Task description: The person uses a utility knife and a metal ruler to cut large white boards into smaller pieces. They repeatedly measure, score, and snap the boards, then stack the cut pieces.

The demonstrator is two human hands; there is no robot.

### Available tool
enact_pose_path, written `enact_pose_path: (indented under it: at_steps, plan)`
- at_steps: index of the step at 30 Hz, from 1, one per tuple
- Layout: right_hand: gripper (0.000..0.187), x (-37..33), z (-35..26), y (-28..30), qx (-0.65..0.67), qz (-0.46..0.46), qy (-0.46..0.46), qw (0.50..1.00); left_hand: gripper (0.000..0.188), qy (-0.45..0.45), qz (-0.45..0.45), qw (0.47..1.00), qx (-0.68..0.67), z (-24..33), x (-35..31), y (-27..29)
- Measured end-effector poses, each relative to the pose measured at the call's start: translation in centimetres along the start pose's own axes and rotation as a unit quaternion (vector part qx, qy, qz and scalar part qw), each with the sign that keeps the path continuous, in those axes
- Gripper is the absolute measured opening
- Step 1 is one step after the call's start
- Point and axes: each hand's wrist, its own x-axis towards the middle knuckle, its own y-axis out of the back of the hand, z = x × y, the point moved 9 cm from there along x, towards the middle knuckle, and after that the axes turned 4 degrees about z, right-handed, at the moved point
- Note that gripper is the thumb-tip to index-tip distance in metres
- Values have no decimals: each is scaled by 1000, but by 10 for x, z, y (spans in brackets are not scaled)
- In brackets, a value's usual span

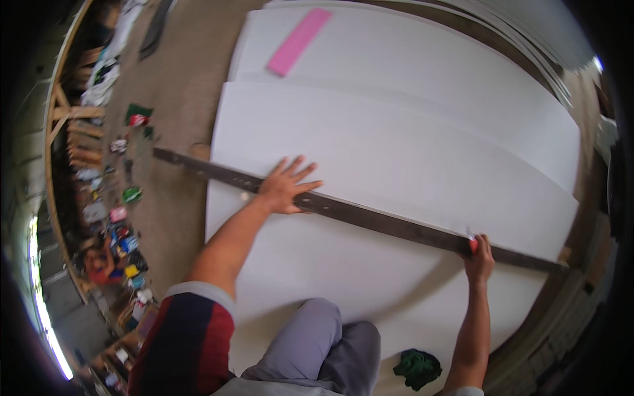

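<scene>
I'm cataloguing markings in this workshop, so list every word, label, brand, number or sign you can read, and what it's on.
No text can be read in this view.
Long, dark, flat straight bar: pale specks, too blurred to tell if any are markings.
Small red tool in the right hand: too small and blurred.
Small multicoloured items at left: too small and blurred.
Flat pink rectangular strip: no lettering visible.

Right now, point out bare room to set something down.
Bare: the white sheets between the dark bar and the pink strip, and the nearer patch between bar and knees. Crowded: the bar itself, under the spread left hand and the right hand with its red tool; also the near side around knees and green cloth.
</scene>
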Motion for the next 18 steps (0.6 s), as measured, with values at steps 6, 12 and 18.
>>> enact_pose_path:
  at_steps: [6, 12, 18]
  plan:
    - [82, 9, -8, -3, -14, -23, -10, 1000, 99, 23, -41, 998, 43, -6, -11, -13]
    - [75, 1, 8, -4, -11, 20, 42, 999, 99, 13, -22, 999, 21, -5, -1, 0]
    - [71, 13, -1, -10, -25, -17, 28, 999, 100, 30, 3, 999, -17, -4, -6, -10]
